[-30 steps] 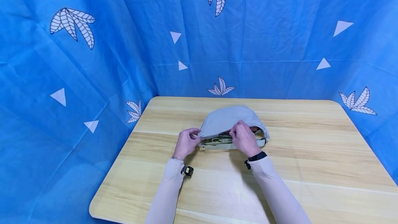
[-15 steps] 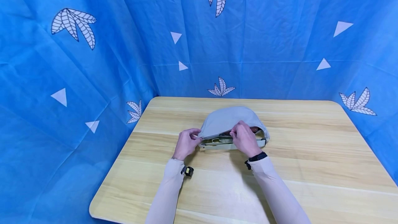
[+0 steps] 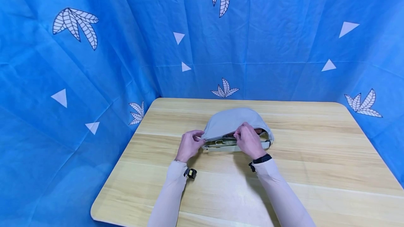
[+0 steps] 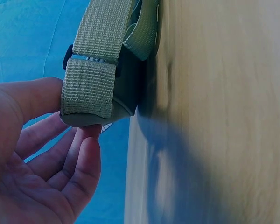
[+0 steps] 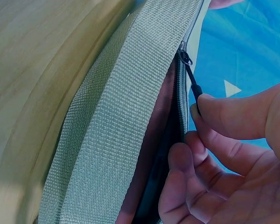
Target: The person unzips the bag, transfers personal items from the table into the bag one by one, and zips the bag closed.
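A light grey zippered waist bag (image 3: 231, 119) lies on the table, its opening towards me. My left hand (image 3: 189, 145) holds the bag's left end; in the left wrist view the thumb lies against the webbing strap (image 4: 87, 88) and fingertips touch the end from the other side. With thumb and forefinger, my right hand (image 3: 247, 141) pinches the black zipper pull (image 5: 197, 91), whose cord runs to the slider (image 5: 185, 57). Below the slider the zip gapes, showing a dark interior. Something brown (image 3: 258, 131) shows in the opening, partly hidden by the right hand.
The wood-grain table (image 3: 315, 157) reaches out on both sides of the bag. Blue cloth (image 3: 284, 45) printed with leaves and triangles hangs behind it and at both sides. A black strap adjuster (image 4: 68, 57) sits on the webbing.
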Demonstrator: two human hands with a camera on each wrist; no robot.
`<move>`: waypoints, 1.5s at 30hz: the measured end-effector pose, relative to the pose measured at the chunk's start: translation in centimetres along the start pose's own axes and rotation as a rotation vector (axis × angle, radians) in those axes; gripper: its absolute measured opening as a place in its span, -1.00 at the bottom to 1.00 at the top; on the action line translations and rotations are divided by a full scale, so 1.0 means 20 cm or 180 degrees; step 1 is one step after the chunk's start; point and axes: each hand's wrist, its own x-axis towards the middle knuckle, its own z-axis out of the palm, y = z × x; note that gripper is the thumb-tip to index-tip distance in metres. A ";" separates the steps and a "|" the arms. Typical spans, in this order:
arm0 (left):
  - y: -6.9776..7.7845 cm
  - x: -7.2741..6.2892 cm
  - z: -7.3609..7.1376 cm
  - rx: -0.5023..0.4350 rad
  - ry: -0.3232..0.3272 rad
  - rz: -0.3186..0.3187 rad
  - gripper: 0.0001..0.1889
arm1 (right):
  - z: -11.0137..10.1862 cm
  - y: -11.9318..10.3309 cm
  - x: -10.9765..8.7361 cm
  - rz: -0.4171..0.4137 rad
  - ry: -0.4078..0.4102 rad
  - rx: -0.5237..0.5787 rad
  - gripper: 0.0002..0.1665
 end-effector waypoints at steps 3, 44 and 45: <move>0.00 0.00 0.00 0.0002 -0.0003 0.0011 -0.60 | 0.00 0.00 0.00 -0.0011 0.0009 -0.0004 -0.89; -0.01 0.03 -0.01 -0.0007 0.0008 0.0039 -0.62 | -0.01 0.04 0.03 0.0148 -0.0011 -0.0020 -0.89; -0.01 0.03 -0.01 -0.0007 0.0010 0.0037 -0.61 | -0.01 0.04 0.03 0.0163 -0.0013 -0.0021 -0.89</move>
